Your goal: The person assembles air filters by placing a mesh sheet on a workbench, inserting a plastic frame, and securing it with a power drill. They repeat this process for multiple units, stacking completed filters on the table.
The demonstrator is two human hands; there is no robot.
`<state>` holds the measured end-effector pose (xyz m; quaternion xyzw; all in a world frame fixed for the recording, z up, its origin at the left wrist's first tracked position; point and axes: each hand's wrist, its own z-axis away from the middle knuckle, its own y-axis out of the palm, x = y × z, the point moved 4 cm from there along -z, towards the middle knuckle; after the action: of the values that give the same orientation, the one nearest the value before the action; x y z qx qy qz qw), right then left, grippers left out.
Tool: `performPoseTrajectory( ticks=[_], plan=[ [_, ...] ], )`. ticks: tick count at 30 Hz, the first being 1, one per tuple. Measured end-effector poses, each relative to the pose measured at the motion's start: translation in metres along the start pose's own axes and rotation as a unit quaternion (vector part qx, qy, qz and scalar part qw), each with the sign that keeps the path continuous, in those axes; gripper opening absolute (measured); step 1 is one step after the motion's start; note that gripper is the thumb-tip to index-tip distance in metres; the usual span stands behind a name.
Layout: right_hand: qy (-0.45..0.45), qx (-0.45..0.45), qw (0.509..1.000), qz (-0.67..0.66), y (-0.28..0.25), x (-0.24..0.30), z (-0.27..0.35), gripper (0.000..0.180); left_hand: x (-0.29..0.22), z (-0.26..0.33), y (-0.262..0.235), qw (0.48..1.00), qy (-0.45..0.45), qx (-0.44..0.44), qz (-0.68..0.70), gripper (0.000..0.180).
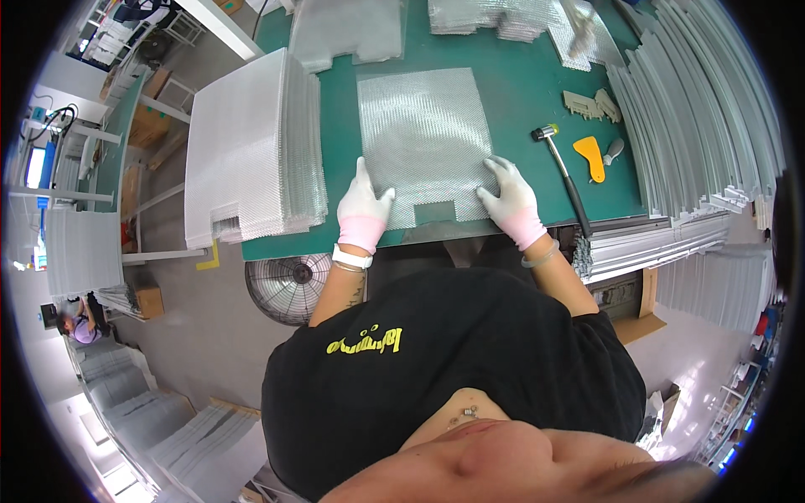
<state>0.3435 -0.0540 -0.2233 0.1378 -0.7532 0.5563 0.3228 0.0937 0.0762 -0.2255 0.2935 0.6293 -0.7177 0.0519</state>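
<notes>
A silvery mesh sheet [426, 126] with a rectangular notch in its near edge lies flat on the green table mat [524, 101]. My left hand [366, 201], in a white glove with a pink cuff, rests at its near left corner, index finger stretched along the side and thumb over the surface. At the near right corner is my right hand [511, 201], gloved alike, its fingers and thumb spread against the edge. Both hands look open, touching the sheet without visibly gripping it; some fingertips under the edges are hidden.
To the left stands a tall stack of notched mesh sheets [243, 151]. More sheets [348, 33] lie at the far edge. On the right are a hammer [563, 172], a yellow scraper [591, 158], grey plastic pieces [591, 106] and rows of metal strips [692, 109]. A floor fan [289, 289] stands below the table.
</notes>
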Motion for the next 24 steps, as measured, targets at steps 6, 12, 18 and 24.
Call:
performPoseTrajectory(
  ticks=[6,12,18,24],
  plan=[
    [0.003,0.015,0.999,0.043,0.007,-0.005,0.003,0.056,-0.005,0.002,-0.003,0.998,-0.037,0.032,0.024,0.083],
    [-0.014,0.030,0.997,0.064,0.005,-0.003,0.003,0.056,0.010,-0.001,0.007,1.000,0.002,-0.001,0.017,0.086],
    [-0.001,0.041,0.997,0.066,0.005,0.000,0.001,0.055,0.008,0.000,0.003,1.000,0.009,-0.006,0.007,0.089],
    [0.019,0.080,0.989,0.123,-0.008,0.016,-0.010,0.043,-0.010,-0.006,-0.017,0.991,-0.107,0.064,-0.046,0.090]
  ],
)
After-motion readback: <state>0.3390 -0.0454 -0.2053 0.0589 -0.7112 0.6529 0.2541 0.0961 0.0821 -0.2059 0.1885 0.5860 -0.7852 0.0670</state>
